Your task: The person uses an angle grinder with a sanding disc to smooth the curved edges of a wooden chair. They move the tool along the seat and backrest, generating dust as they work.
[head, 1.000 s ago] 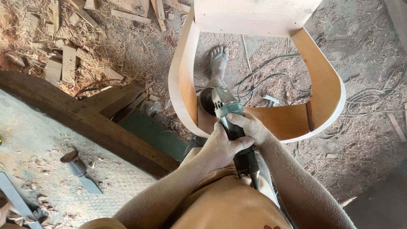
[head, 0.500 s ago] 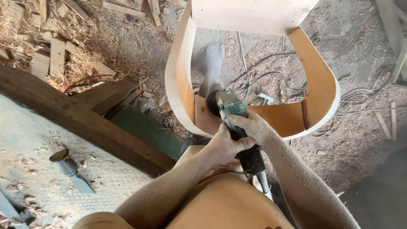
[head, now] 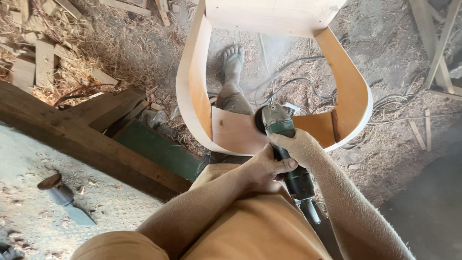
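Head view: both hands are closed around a green-and-black angle grinder [head: 284, 144]. The left hand [head: 262, 168] wraps the body from the left side, and the right hand [head: 301, 147] grips it just behind the head. The grinder's disc end lies against the inner face of a curved plywood chair frame [head: 353, 96] standing on the sawdust-strewn floor [head: 399, 144]. A sandalled foot [head: 233, 60] shows through the frame. On the table [head: 29, 221] at left lies a chisel [head: 65, 198].
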